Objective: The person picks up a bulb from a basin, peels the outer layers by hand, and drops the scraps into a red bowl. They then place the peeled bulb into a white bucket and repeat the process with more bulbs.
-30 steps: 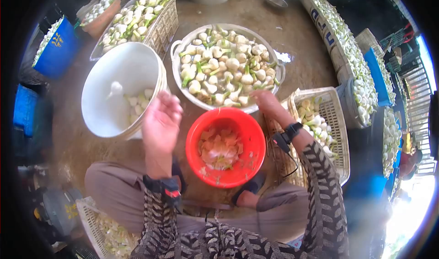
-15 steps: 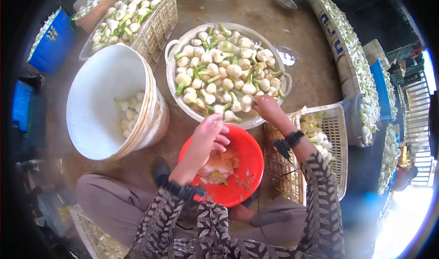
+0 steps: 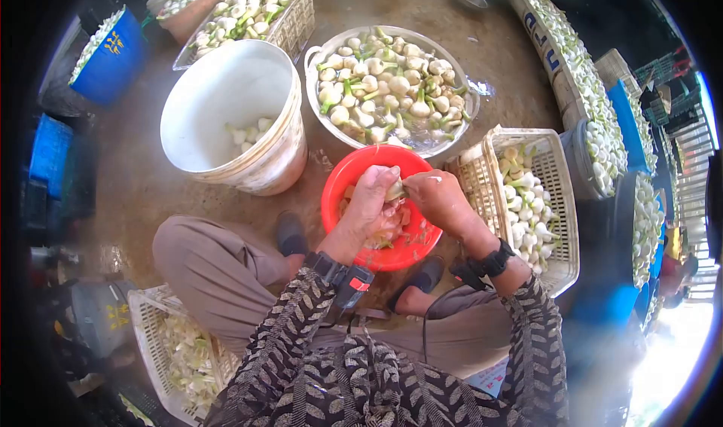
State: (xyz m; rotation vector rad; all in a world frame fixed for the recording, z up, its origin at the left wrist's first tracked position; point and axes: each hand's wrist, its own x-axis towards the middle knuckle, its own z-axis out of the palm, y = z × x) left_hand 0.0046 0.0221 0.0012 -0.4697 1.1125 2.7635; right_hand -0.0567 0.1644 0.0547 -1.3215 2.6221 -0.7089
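Above a red bowl (image 3: pixel 337 178) of pale peels, my left hand (image 3: pixel 369 195) is closed around a garlic bulb (image 3: pixel 395 190), only partly visible between the hands. My right hand (image 3: pixel 443 201) pinches at the bulb's right side, its fingers pressed together. Beyond the bowl stands a round white basin (image 3: pixel 312 80) of garlic bulbs (image 3: pixel 399 86) in water. A tall white bucket (image 3: pixel 218 111) at the left holds some white bulbs (image 3: pixel 252 133).
To the right is a plastic basket (image 3: pixel 566 201) of bulbs. Another full basket (image 3: pixel 300 26) stands behind the bucket. A basket of peels (image 3: pixel 162 367) sits by my left knee. Filled sacks and tubs (image 3: pixel 553 58) line the right side.
Both hands have come together over the red bowl, my right hand drawn back from the basin's edge. A bulb now shows between them. The view has shifted, showing more of my lap.
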